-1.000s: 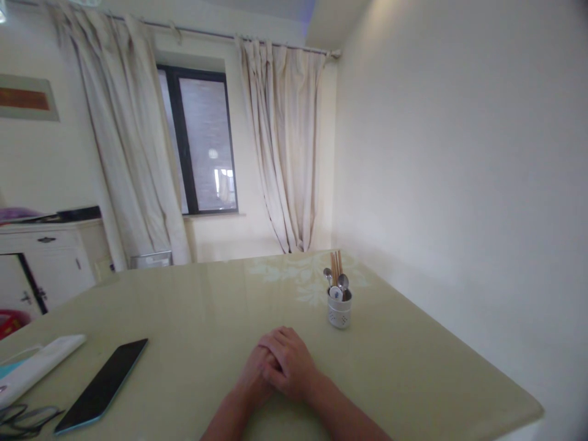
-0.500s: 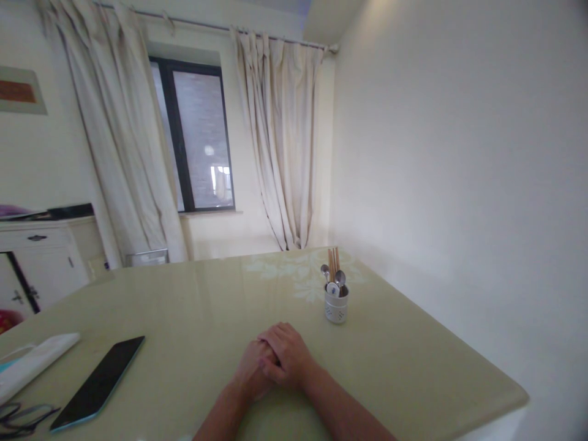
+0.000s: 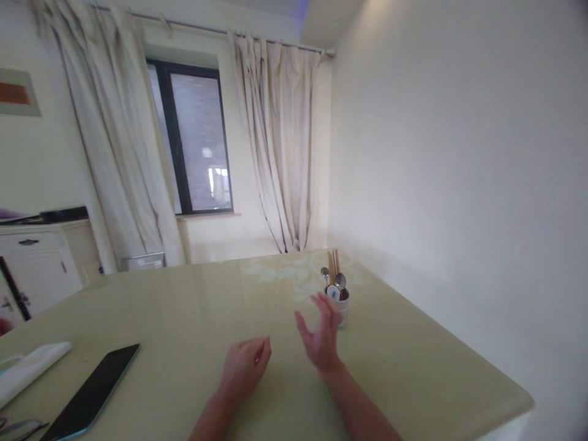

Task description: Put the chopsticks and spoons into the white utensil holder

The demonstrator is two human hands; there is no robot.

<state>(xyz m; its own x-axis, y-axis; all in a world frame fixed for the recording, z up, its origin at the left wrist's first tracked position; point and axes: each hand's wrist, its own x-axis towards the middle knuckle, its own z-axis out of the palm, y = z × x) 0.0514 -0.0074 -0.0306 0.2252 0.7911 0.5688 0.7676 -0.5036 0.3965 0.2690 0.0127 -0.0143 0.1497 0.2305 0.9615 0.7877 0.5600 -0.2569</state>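
The right hand is open, fingers spread, partly in front of a white cup on the surface; I cannot tell whether they touch. The cup holds chopsticks and 2 metal spoons. The left hand is curled into a fist, apart from the right.

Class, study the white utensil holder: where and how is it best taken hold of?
Probably around the wall of the white utensil holder, below its rim, from the near side, where the right hand is open. Its upright, rounded body suits a wraparound grip; chopsticks and spoons sticking out of the top would hinder gripping from above.
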